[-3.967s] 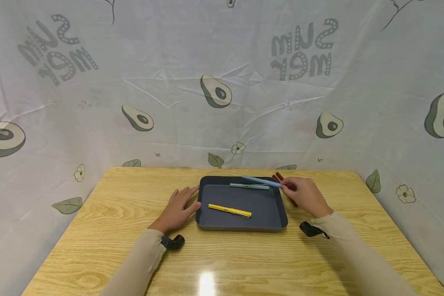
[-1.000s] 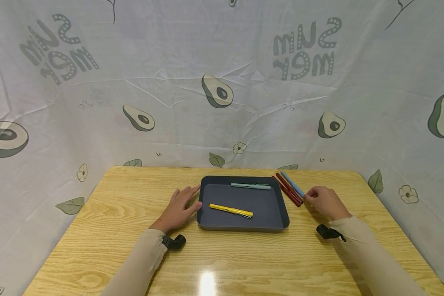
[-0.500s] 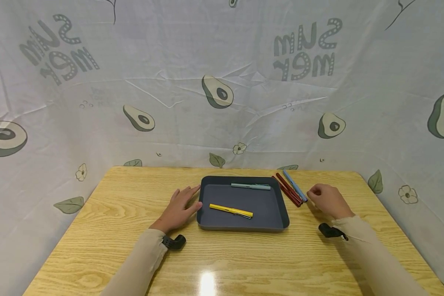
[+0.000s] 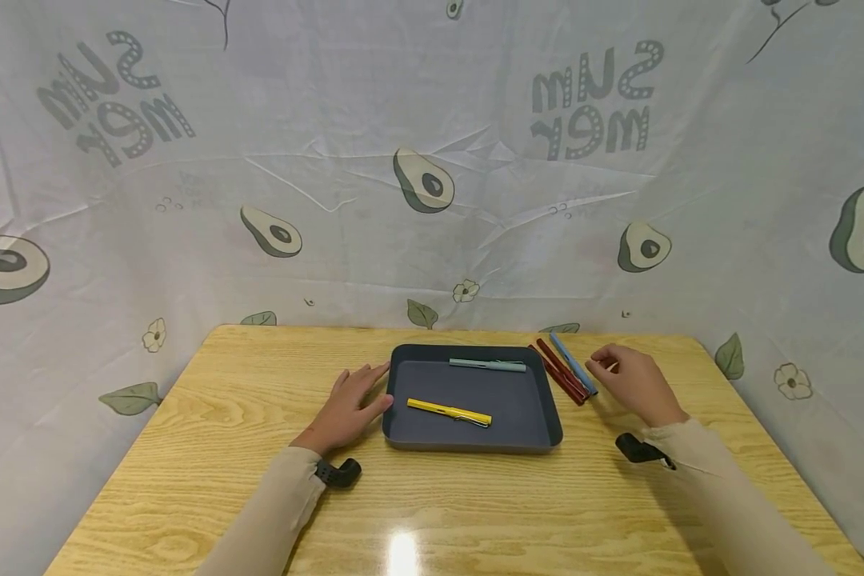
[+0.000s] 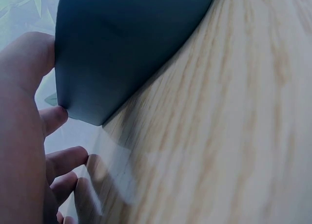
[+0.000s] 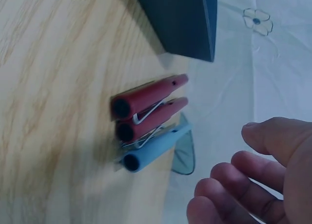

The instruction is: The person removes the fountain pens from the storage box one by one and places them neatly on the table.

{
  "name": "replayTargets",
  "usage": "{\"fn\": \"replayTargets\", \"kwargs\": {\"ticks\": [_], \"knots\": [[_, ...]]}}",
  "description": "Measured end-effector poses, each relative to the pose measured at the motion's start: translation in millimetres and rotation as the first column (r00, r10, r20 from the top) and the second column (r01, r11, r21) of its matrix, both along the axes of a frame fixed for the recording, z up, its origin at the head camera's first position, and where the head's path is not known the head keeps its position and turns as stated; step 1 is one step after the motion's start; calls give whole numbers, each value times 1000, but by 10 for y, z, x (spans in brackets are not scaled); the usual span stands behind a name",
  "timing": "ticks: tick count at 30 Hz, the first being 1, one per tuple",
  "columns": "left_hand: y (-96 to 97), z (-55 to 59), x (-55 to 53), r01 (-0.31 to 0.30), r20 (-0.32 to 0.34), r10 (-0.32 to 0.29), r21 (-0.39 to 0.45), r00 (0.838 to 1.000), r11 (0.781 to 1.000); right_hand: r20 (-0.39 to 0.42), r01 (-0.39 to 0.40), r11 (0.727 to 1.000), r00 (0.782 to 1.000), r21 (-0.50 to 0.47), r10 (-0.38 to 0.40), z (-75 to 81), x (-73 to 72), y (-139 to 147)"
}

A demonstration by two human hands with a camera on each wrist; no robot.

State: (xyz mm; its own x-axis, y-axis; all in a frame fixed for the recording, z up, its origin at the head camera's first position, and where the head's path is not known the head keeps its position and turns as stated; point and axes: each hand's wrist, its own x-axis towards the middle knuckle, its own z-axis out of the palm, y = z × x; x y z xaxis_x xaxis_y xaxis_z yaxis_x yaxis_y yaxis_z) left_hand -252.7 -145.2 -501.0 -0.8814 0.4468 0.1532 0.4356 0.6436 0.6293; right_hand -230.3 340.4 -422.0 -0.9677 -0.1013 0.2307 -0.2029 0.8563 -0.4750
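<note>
A dark grey tray (image 4: 468, 390) stands on the table with a yellow pen (image 4: 439, 410) and a grey-green pen (image 4: 475, 364) lying inside. My left hand (image 4: 342, 410) touches the tray's left wall with thumb and forefinger, its fingers spread and fairly straight. To the tray's right, two red pens (image 6: 151, 98) and a blue pen (image 6: 158, 147) lie side by side on the table, clips and dark cap ends showing in the right wrist view. My right hand (image 4: 635, 386) hovers just right of the blue pen, fingers loosely bent and holding nothing.
Under everything is a light wooden table (image 4: 475, 504), with a bright reflection near its front. A pale cloth (image 4: 331, 160) printed with avocados hangs behind the table and along both sides. Each wrist wears a black strap (image 4: 637, 449) with a camera.
The right hand has carried the blue pen from over the tray, laid it beside the red pens and let go. It now stands slightly off the pen. The left hand has stayed put.
</note>
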Motion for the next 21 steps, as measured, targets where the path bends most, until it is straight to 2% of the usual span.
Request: {"fn": "replayTargets", "kwargs": {"ticks": [5,14,21], "knots": [[-1,-24,-7,-5,-3,5,-8,1000,1000,-9,-10,1000,1000,6,10,72,17,-88],[8,-12,-7,-4,1,4,-11,1000,1000,-49,-71,997,996,19,72,161,34,-231],[0,-30,-7,-10,2,10,-17,1000,1000,-16,-103,995,995,15,103,225,49,-354]]}}
